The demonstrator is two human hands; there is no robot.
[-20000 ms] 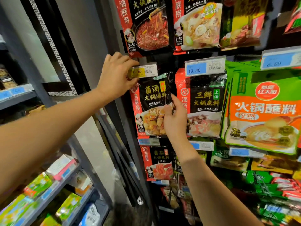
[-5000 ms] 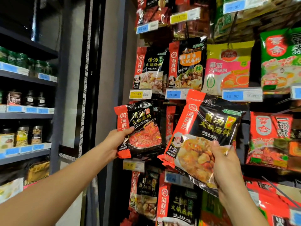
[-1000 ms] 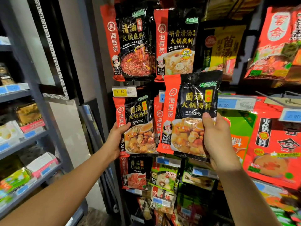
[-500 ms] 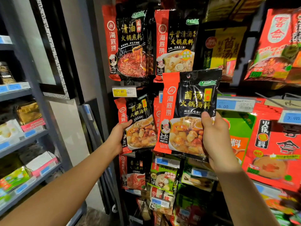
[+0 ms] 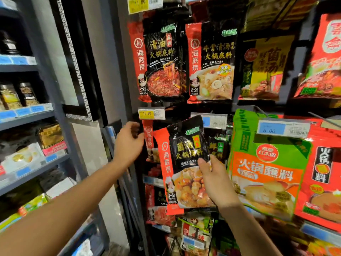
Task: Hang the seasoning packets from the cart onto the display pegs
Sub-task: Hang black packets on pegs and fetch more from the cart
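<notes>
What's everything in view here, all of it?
held packet: one, black and red, in front of the middle row
top-row packets: two fronts, black and red, hanging above it
yellow packet: one front, yellow, right of those
green packets: a stack, green and orange, right of the held packet
red packets: at least two, red, far right
yellow price tags: two, yellow, left column
blue price tags: several, blue, peg ends and shelf edges
side shelves: several, grey, left, with jars and boxes
left hand: one, at a partly hidden hanging packet
right hand: one, holds the held packet's right edge
</notes>
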